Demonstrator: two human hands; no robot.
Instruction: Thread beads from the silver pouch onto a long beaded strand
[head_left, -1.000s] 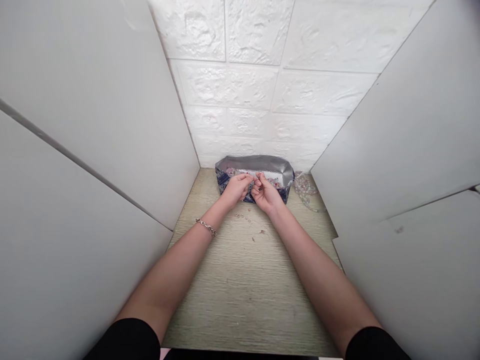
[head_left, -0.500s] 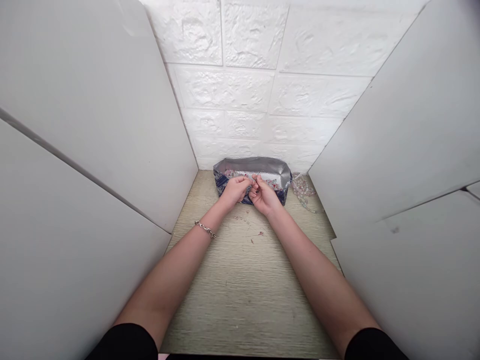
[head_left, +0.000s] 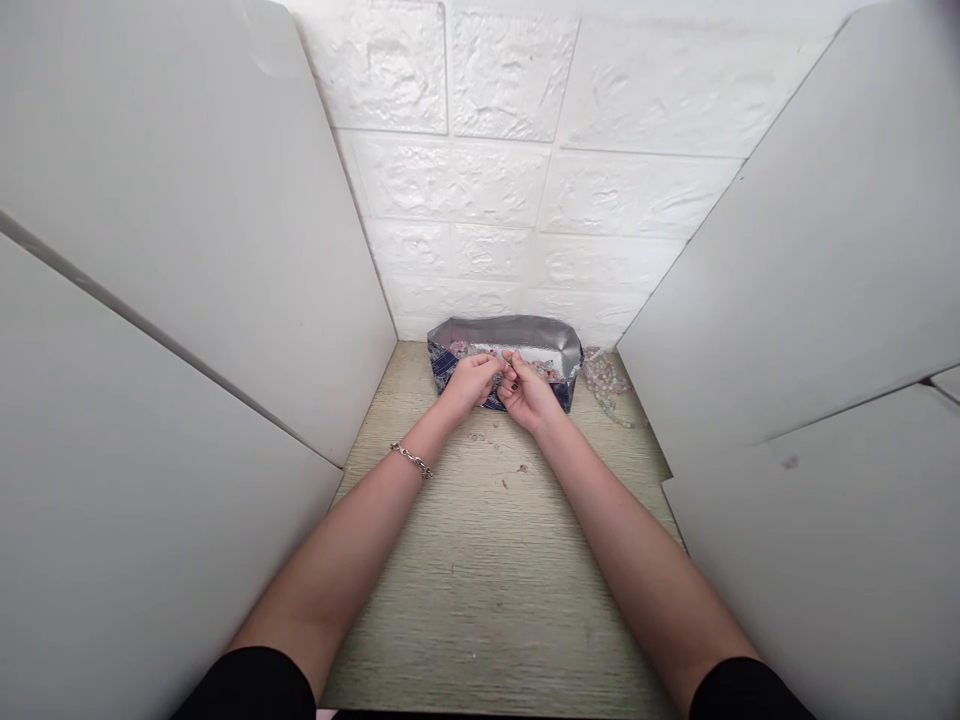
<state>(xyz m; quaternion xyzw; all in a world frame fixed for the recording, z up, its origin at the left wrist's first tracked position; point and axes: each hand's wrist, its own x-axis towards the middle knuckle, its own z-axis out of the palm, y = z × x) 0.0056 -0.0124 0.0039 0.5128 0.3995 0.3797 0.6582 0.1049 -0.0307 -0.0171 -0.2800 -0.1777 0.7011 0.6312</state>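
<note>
Both of my hands meet over the front edge of a bag-like tray (head_left: 504,326) with a silver lining and a blue patterned outside. Small clear, pink and red beads (head_left: 541,369) lie in it. My left hand (head_left: 472,384) is closed, with thumb and forefinger pinched together. My right hand (head_left: 529,393) pinches too, its fingertips almost touching the left ones. Whatever sits between the fingertips is too small to make out. Strings of pale beads (head_left: 604,378) lie against the tray's right end.
A few loose beads (head_left: 522,468) are scattered on the wood-grain tabletop (head_left: 480,580) in front of the tray. A white brick-pattern wall (head_left: 495,180) closes off the back. Pale panels rise on the left (head_left: 187,200) and on the right (head_left: 787,250).
Almost nothing differs. Both hands keep their pinch at the same spot over the tray, with only a very slight shift of the fingers and of the view.
</note>
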